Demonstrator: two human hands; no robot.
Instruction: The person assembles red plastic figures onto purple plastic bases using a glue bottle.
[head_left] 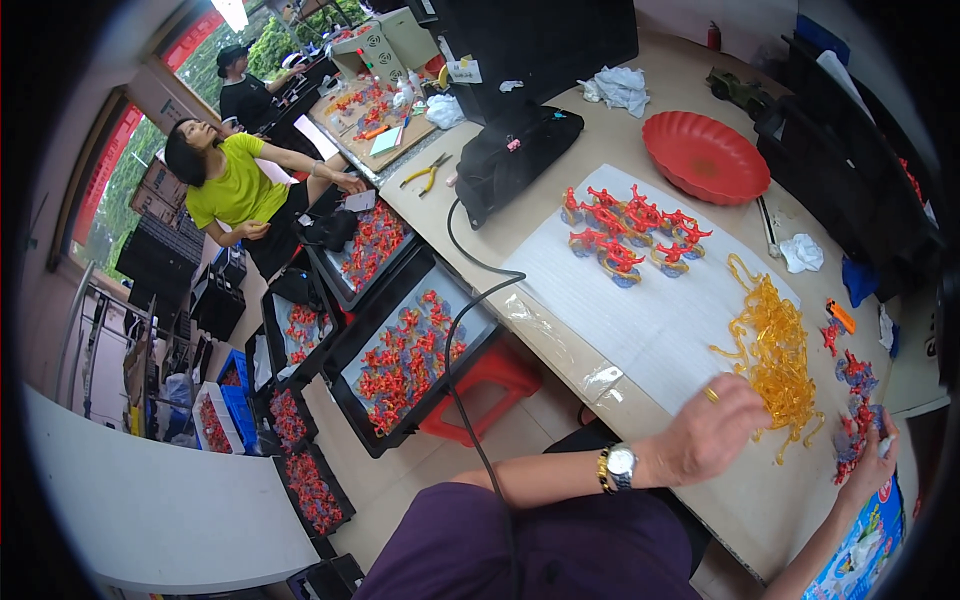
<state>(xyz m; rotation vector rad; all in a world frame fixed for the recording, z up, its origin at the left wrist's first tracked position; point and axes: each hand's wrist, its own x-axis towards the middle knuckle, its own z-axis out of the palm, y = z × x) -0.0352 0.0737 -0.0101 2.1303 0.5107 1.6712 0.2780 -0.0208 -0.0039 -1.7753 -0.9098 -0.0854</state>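
Note:
My left hand (pixel 708 428), with a ring and a wristwatch (pixel 620 464), hovers at the near-left side of a heap of amber translucent plastic strips (pixel 778 350). Its fingers are curled together, and whatever they may pinch is hidden. At the far right of the table, my right hand (pixel 868 468) closes on a small red and grey-blue plastic figure at the near end of a row of similar loose pieces (pixel 855 400). On a white sheet (pixel 610 310), several red figures with clear blue and amber parts (pixel 635 230) stand in a group.
A red scalloped dish (pixel 705 158), a black bag (pixel 520 155) and yellow-handled pliers (pixel 427 174) lie farther back. A black cable (pixel 452 350) hangs over the table's left edge. Black trays (pixel 345 375) of red figures and a red stool (pixel 490 385) are left; a co-worker (pixel 235 180) sits beyond.

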